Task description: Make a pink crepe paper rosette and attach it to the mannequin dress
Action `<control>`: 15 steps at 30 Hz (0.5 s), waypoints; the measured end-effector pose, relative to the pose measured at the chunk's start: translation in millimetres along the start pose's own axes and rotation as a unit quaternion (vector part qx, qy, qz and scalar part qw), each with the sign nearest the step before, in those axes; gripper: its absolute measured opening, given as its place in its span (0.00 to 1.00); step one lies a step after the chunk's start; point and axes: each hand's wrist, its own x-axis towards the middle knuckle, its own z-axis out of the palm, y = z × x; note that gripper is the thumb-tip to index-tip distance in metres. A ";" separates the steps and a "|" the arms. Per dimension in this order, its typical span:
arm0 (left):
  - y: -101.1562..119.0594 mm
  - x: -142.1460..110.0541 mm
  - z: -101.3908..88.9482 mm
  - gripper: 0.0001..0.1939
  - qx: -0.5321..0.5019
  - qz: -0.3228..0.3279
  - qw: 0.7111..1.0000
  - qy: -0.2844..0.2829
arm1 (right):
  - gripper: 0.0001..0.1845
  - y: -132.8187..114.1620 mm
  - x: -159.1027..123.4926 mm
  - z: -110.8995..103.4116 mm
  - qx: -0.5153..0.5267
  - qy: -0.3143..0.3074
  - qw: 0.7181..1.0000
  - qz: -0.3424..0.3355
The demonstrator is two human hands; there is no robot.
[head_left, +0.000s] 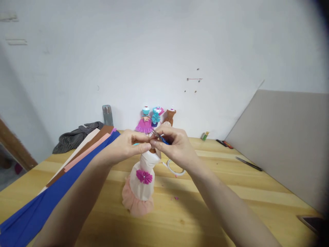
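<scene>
My left hand (128, 144) is closed in a pinch, thumb and fingertips meeting my right fingertips. What it holds is too small and covered to make out. In my right hand (174, 142) is a pair of small scissors (163, 138) with blue handles, the metal blades pointing up and left. Just below both hands stands a small dress form (149, 161) in a white dress with a peach ruffled hem (138, 206). A magenta paper flower (144, 177) with a pearly centre sits on the dress. A brown patch (152, 150) shows at its top, partly hidden by my fingers.
Crepe paper strips (56, 192) lie at left, beside striped cloth (79, 135) and a flask (107, 115). More dressed forms (144, 124) stand by the wall. A white tape roll (176, 171) lies behind the form; black-handled scissors (249, 164) and a phone-like object (311, 223) lie right.
</scene>
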 end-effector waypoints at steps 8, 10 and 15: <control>4.2 -16.0 -4.8 0.10 0.064 0.002 0.997 0.036 | 0.05 -6.8 1.9 5.7 0.014 -0.068 0.998 -0.005; 8.8 -17.4 -4.6 0.08 0.089 -0.012 0.995 0.033 | 0.04 -11.6 1.1 3.9 0.008 -0.084 0.996 -0.011; 19.1 -19.4 -7.2 0.06 0.133 -0.030 0.990 0.022 | 0.11 -22.7 -4.4 -18.4 -0.010 -0.152 0.987 -0.044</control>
